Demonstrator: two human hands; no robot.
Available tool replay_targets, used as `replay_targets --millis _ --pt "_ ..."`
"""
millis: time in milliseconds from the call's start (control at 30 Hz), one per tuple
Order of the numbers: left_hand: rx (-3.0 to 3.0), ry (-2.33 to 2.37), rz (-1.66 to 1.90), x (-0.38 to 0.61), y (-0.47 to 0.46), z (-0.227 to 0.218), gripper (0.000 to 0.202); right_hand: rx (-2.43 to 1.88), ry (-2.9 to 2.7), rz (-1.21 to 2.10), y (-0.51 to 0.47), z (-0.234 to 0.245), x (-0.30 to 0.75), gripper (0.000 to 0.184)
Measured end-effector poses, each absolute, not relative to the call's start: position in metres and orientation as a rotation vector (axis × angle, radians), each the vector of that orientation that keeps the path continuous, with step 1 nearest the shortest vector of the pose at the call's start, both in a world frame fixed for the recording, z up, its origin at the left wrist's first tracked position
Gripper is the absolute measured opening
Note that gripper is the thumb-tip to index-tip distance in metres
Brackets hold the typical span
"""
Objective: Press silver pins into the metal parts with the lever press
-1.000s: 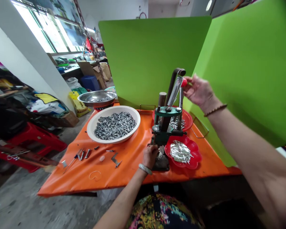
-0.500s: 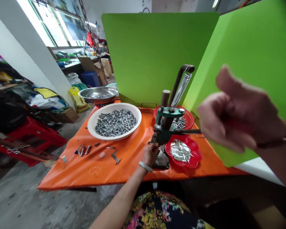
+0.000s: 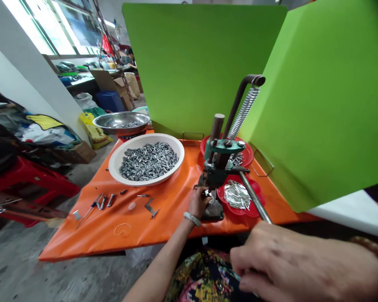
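Observation:
A small green hand press with a spring stands on the orange table. My left hand, with a pale bangle at the wrist, rests at the press base, fingers curled on a small metal part. My right hand is low and close to the camera, closed round the end of the press lever, which is swung down toward me. A red dish of shiny metal strips lies just right of the press. Another red dish sits behind it.
A white bowl full of small grey metal pieces stands left of the press; a steel basin sits behind it. Small tools and a bracket lie on the table's left part. Green screens wall the back and right.
My right hand has pulled the press lever from upright down toward me. My left hand has stayed at the press base.

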State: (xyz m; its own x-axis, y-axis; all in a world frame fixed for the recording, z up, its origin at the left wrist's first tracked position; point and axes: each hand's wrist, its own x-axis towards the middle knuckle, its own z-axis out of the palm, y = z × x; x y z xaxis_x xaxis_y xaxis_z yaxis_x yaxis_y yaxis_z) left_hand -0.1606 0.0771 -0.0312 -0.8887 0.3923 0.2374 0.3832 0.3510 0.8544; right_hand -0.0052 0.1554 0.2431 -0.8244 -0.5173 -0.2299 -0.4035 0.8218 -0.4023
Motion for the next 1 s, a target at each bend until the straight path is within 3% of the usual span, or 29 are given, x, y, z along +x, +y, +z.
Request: replay_targets --millis 333,467,567,767,1000 --pt "0.705 2.488 1.621 -0.162 0.075 -0.034 0.031 -0.954 2.983 -0.337 0.155 0.092 0.0 0.007" --pt "0.676 2.481 1.62 -0.161 0.076 -0.035 0.031 -1.065 3.109 -0.213 0.169 0.034 -0.018 0.024" --pt "0.659 2.474 1.622 -0.161 0.077 -0.036 0.032 -1.109 3.182 -0.11 0.18 0.005 -0.036 0.026" --pt "0.632 2.456 1.62 -0.158 0.075 -0.033 0.033 -1.085 3.254 -0.065 0.185 -0.009 -0.047 0.019" --pt "0.701 2.448 1.607 -0.159 0.072 -0.024 0.033 -0.979 3.236 -0.416 0.157 0.048 -0.013 0.015"
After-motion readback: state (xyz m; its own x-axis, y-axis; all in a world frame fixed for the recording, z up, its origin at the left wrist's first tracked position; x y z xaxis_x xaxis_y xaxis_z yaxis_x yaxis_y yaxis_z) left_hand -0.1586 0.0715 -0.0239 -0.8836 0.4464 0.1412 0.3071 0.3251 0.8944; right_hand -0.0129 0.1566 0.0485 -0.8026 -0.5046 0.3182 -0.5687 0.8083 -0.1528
